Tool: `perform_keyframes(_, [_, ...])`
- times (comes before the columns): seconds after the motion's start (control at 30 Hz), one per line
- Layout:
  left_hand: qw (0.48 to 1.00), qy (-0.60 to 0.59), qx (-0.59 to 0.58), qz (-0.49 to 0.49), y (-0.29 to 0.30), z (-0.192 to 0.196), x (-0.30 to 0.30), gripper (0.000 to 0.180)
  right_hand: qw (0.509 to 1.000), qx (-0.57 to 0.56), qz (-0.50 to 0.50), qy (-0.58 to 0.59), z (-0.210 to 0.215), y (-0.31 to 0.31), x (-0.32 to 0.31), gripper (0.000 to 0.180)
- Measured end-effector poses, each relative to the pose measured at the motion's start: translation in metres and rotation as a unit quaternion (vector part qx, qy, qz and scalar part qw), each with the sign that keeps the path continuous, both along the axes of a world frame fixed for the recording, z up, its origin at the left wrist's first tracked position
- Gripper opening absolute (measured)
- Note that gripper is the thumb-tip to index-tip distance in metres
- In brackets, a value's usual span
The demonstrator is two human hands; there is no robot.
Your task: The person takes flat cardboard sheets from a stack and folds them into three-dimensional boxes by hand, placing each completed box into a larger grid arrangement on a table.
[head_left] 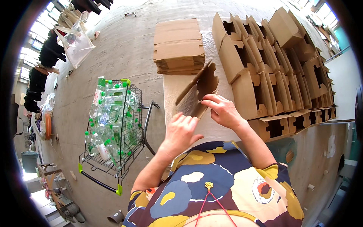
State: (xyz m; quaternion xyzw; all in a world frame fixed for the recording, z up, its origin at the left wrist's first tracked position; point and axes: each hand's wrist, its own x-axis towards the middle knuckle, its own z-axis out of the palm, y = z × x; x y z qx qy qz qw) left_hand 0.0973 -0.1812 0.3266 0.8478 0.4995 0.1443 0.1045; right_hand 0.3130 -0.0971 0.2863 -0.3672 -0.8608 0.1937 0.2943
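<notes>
A brown cardboard box, partly folded, stands tilted on the table in front of me, with its notched side panel raised. At its near right edge my right hand pinches the cardboard between thumb and fingers. My left hand grips the near left edge, its fingers curled against the panel and its thumb pointing right. The fingertips of the left hand are partly hidden. Just beyond the box lies a stack of flat cardboard blanks. To the right, folded boxes with cut-out openings are piled in rows.
A black wire cart full of green-capped plastic bottles stands on the floor at the left. Pale sheeting covers the table. Dark clothes and a clear bag hang at the far left.
</notes>
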Motion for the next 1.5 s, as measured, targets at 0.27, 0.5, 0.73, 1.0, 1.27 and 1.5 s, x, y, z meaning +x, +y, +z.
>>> perform_keyframes(0.27, [0.984,0.169,-0.038,0.05,0.012,0.012,-0.054,0.089,0.999,0.014,-0.029,-0.035,0.008,0.003,0.01,0.02])
perform_keyframes(0.5, [0.992,0.107,0.009,0.064,0.008,-0.011,-0.04,0.047,0.996,-0.006,-0.087,-0.006,-0.002,-0.007,0.038,0.02])
perform_keyframes(0.73, [0.995,0.055,0.072,0.039,0.011,-0.027,-0.037,0.049,0.991,-0.056,-0.114,-0.044,-0.009,-0.025,0.054,0.017])
perform_keyframes(1.0, [0.996,0.04,0.081,0.024,0.017,-0.031,-0.049,0.051,0.987,-0.078,-0.14,-0.028,-0.008,-0.04,0.056,0.016])
perform_keyframes(1.27, [0.996,-0.053,0.031,0.058,0.001,-0.034,-0.051,0.057,0.986,-0.057,-0.133,-0.087,-0.006,-0.06,0.057,0.009])
perform_keyframes(1.5, [0.995,-0.089,-0.017,0.037,0.012,-0.028,-0.061,0.062,0.985,-0.056,-0.141,-0.082,-0.007,-0.06,0.049,0.008])
